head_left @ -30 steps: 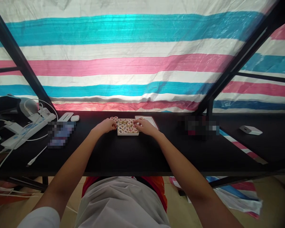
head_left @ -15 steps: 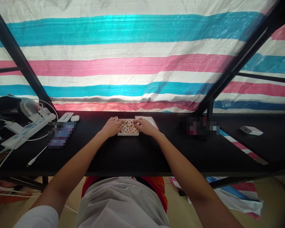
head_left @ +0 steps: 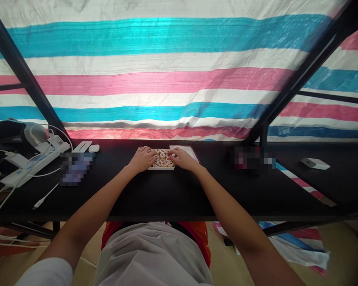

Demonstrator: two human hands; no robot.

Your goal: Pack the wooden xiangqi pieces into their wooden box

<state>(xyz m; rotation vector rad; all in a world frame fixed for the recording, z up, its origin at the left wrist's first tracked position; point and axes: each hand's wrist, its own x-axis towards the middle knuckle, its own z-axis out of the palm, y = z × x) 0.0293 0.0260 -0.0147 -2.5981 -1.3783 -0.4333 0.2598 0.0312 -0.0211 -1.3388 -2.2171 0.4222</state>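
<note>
A small white box (head_left: 166, 169) of Xiangqi pieces (head_left: 162, 157) sits on the black table. The round, pale pieces bear red and dark characters. From the left, my left hand (head_left: 141, 159) reaches over the box's edge, fingers stretched across the pieces there. My right hand (head_left: 181, 158) rests at the opposite edge, its fingers apart and slightly bent, fingertips on the pieces. Whether a piece is between any fingers is too small to tell. Behind my right hand lies what looks like the box's lid (head_left: 193, 152), white inside with a reddish rim.
On the left of the table (head_left: 167, 198) are a power strip (head_left: 32, 165) with tangled white cables, a blurred phone-like object (head_left: 76, 170) and a white earbud case (head_left: 94, 148). A dark blurred object (head_left: 247, 161) and a white adapter (head_left: 315, 163) stand right. Striped sheeting hangs behind.
My left hand's fingers have shifted slightly right over the pieces, covering the loose ones seen behind it before. My right hand and the box stay almost in place.
</note>
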